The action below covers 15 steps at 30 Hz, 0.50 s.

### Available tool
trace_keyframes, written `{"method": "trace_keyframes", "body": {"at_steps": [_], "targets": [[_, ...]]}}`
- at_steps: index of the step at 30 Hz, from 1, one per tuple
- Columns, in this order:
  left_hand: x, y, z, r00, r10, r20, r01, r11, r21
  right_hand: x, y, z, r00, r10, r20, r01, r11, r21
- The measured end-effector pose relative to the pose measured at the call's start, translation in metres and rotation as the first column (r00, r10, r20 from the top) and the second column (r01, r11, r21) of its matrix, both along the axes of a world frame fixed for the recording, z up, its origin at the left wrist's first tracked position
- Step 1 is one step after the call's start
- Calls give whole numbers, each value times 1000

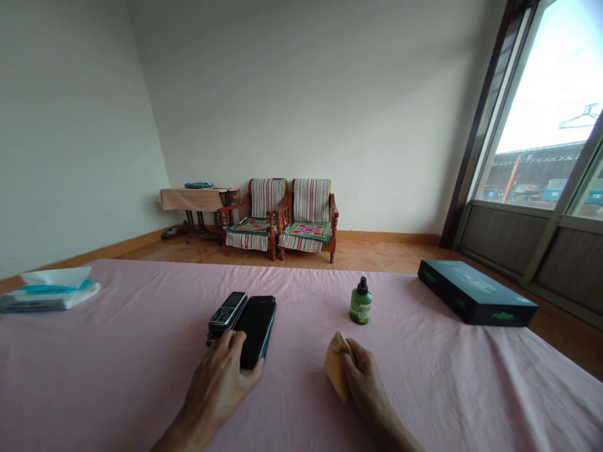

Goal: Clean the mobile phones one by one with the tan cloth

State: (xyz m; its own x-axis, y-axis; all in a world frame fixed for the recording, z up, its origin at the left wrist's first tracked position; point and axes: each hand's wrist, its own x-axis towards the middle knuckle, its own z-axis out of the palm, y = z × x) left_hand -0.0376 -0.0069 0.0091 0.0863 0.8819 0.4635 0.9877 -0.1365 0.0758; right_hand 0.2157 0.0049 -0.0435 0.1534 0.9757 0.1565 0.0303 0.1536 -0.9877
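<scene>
My left hand (221, 370) is at the near end of a black smartphone (257, 323). Its fingers are curled at the phone's left side and the thumb is at the lower right corner. Left of that phone is a silver-and-black keypad phone (229, 310), which seems to rest on another dark item mostly hidden by the fingers. A folded yellowish cloth (335, 367) is pinched in my right hand (362, 373), just above the bedspread. Beyond it stands a small green bottle (360, 307) with a black nozzle top.
A pink sheet (292, 408) covers the surface. At the right lies a flat black box (475, 292); at the far left, a tissue pack (51, 292). Two wooden armchairs (306, 213) and a cloth-covered table (193, 199) stand by the wall, with a window (541, 125) on the right.
</scene>
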Motion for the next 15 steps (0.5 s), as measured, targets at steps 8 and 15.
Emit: {"method": "trace_keyframes", "body": {"at_steps": [8, 15], "targets": [[31, -20, 17, 972, -213, 95, 214, 977, 7, 6, 4, -7, 996, -93, 7, 93, 996, 8], [56, -30, 2, 942, -293, 163, 310, 946, -91, 16, 3, 10, 953, -282, -114, 277, 959, -53]]}}
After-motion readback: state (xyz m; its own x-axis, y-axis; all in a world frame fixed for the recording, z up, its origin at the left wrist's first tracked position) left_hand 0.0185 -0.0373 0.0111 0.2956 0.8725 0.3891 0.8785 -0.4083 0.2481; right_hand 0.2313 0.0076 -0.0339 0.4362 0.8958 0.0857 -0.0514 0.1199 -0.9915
